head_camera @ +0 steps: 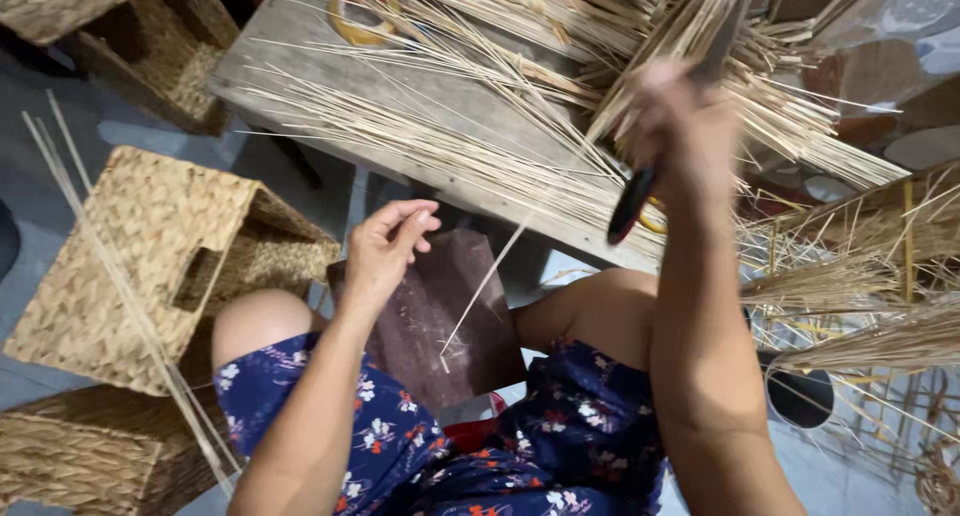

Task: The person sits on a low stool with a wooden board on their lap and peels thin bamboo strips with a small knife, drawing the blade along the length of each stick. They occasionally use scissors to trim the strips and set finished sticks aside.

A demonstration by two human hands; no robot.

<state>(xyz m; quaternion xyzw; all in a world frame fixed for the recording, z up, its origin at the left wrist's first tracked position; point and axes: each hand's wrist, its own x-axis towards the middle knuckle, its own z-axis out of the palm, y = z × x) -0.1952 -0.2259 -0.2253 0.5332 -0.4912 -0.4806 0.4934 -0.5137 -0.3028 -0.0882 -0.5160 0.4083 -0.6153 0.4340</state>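
My right hand (672, 126) is raised and blurred, gripping a knife with a black handle (630, 204) whose blade points up into a bundle of pale reed strips (690, 26). A thin reed strip (485, 286) slants down from near that hand onto a dark brown board (440, 326) resting between my knees. My left hand (388, 248) hovers above the board's left edge, its fingers curled and pinched together; whether it touches the strip is unclear.
A weathered wooden bench (300, 66) ahead carries piles of split reeds. Woven baskets stand at left (150, 246), lower left (80, 456) and top left (150, 36). Long loose reeds (130, 296) lean across the left basket. More reed bundles (850, 286) lie at right.
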